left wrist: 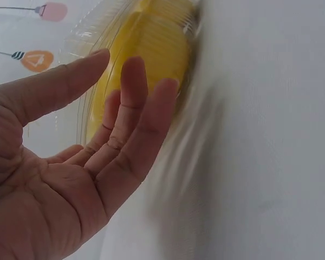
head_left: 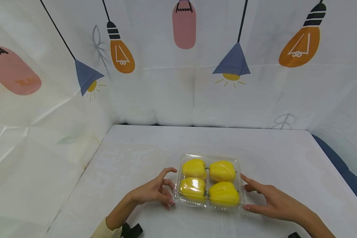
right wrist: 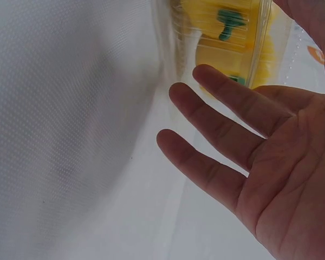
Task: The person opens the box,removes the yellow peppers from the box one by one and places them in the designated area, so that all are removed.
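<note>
A clear plastic clamshell box (head_left: 209,157) lies on the white table with several yellow bell peppers (head_left: 224,194) inside, their green stems pointing toward the middle. At its left side is my left hand (head_left: 154,191), fingers loosely bent and apart, thumb tip by the lower left corner. In the left wrist view, these spread fingers (left wrist: 151,119) overlap the box wall. My right hand (head_left: 267,200) is at the box's right side, index fingertip right at the upper edge and thumb close to the lower corner. The right wrist view shows its fingers (right wrist: 216,130) extended and spread.
The white tabletop (head_left: 154,145) stretches around the box. Behind it hangs a white curtain (head_left: 166,96) printed with lamps and bulbs, and more sheeting runs along the left side. A dark blue rounded object (head_left: 333,155) shows past the table's right edge.
</note>
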The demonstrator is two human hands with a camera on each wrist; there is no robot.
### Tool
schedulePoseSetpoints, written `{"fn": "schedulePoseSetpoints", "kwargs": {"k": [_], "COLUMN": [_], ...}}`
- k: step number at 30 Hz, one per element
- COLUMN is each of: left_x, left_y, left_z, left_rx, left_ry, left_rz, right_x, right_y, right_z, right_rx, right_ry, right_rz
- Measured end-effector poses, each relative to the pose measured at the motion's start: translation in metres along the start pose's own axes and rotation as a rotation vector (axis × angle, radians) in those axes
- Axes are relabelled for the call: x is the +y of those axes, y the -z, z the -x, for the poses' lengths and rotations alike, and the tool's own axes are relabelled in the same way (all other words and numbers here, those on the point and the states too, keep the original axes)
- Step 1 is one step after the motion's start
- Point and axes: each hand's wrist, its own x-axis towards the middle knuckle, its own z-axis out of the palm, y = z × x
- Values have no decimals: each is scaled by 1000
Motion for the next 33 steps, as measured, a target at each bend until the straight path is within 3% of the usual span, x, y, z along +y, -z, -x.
{"fn": "schedulePoseSetpoints", "kwargs": {"k": [15,26,33], "left_x": [-4,-3,-5], "left_y": [0,-2,-1], "left_z": [0,1,0], "left_rx": [3,54,66], "left_ry": [19,35,38], "left_rz": [110,136,126], "right_x": [2,2,1], "right_y": [-4,-4,-5], "right_z": [0,1,-1], "right_rx": [10,30,16], "right_ry": [10,32,-3], "right_rz": [-25,1,-11]}}
